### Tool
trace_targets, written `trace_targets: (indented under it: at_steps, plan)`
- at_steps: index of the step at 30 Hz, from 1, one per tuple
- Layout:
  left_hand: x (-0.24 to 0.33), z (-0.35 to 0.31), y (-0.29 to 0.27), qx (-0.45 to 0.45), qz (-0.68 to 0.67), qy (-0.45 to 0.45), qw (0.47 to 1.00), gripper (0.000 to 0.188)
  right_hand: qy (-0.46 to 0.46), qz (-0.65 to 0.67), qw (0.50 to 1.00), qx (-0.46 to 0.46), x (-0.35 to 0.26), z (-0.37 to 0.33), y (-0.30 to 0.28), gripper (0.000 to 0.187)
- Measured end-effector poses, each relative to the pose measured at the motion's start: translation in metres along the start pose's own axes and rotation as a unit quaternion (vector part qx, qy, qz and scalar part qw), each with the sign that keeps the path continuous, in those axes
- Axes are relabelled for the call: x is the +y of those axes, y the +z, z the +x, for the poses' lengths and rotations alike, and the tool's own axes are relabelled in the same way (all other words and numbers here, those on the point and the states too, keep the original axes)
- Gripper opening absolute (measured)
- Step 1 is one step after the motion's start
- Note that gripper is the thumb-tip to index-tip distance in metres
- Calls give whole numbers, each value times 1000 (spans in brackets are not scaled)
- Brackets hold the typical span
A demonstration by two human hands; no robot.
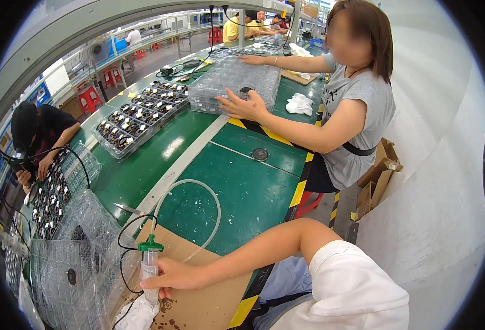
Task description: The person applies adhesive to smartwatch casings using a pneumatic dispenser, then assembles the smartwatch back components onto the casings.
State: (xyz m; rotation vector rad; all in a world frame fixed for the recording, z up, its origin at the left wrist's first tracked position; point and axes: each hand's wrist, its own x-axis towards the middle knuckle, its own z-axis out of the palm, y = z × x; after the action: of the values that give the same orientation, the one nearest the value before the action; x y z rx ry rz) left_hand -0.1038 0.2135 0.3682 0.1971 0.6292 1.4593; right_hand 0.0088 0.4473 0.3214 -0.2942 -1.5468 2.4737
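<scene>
Plastic syringe (149, 263) w/in R hand (177, 274)

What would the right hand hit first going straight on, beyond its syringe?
Probably the thin black cable left of the syringe, though the right hand might pass above it; depth is unclear.

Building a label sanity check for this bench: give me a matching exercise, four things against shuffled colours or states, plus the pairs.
1. Syringe
2. Tube
3. Loose disc
4. Cardboard sheet

A. Black and round
B. Brown, dark-spotted
C. Green-capped, gripped in the person's right hand
D. Translucent, curved in a loop

Pairs: 1-C, 2-D, 3-A, 4-B
</scene>
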Motion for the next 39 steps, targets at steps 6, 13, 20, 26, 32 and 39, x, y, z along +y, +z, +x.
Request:
trace_targets:
  at_steps: [6,13,20,26,32,39]
  plan:
    - [-2,-1,-12,17,61,17,998,25,-5,-9,1000,5,-2,-1,0,32]
    - [-7,7,-15,-25,66,22,997,26,-6,-16,1000,11,-3,-2,1,30]
    - [-11,12,-7,-35,74,28,996,23,-8,-11,1000,16,-1,-2,0,31]
    - [-20,15,5,-36,85,37,995,27,-6,-17,1000,12,0,-1,0,32]
    - [-19,19,5,-84,64,-26,994,31,-1,-26,1000,13,0,-2,-2,33]
    - [-29,18,10,-141,33,1,989,40,7,-20,1000,9,-4,-4,0,32]
